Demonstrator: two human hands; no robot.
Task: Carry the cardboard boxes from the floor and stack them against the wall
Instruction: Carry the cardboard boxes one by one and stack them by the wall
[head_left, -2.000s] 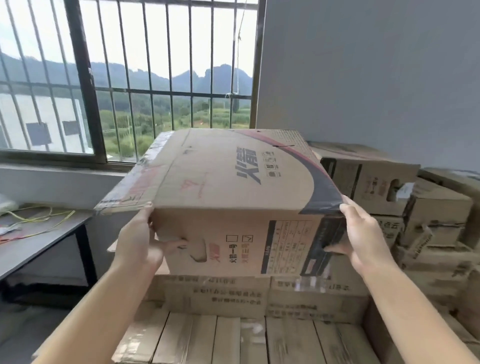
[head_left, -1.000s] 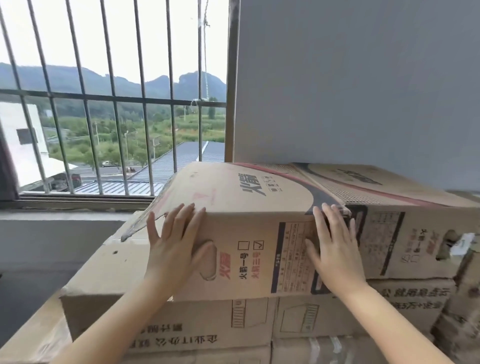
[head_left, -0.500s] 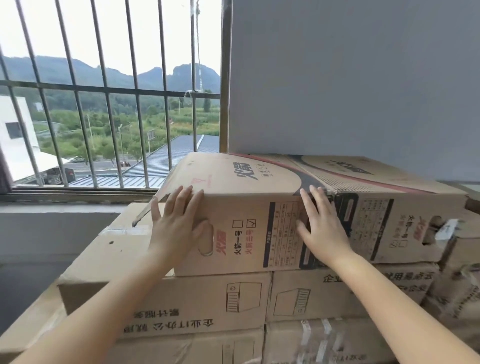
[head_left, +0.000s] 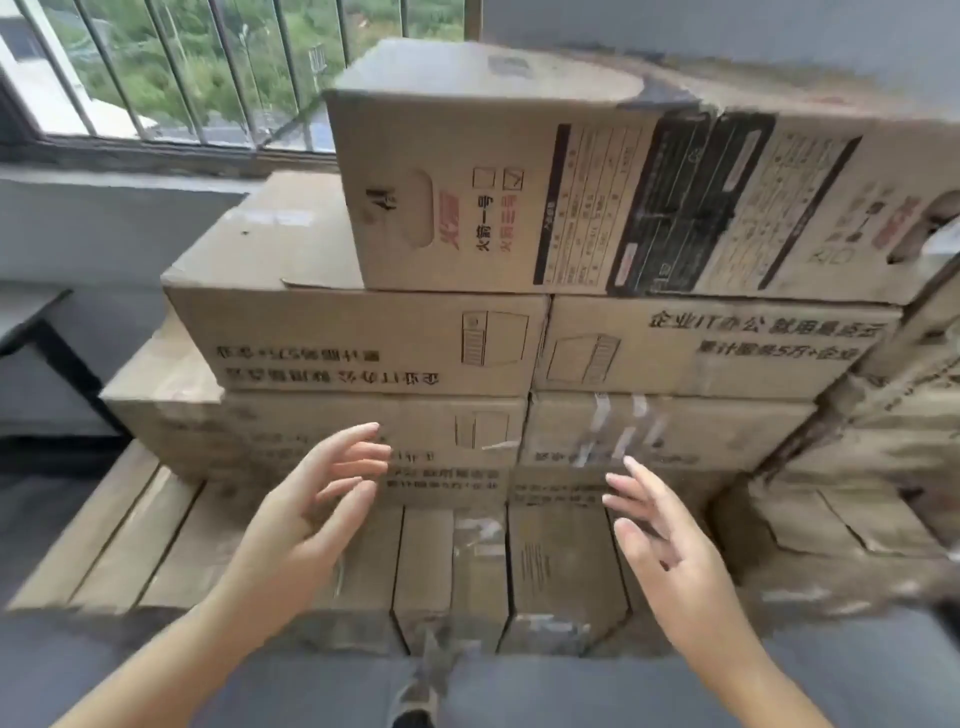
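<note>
Both hands are off the top box (head_left: 467, 176) now, left hand (head_left: 306, 519) and right hand (head_left: 670, 551) hanging empty, fingers spread, below the stack.

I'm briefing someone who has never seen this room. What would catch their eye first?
The stepped wall of cardboard boxes fills the middle, topped by a printed box beside a barred window at upper left. Below, the left hand and right hand hover open and empty.
</note>
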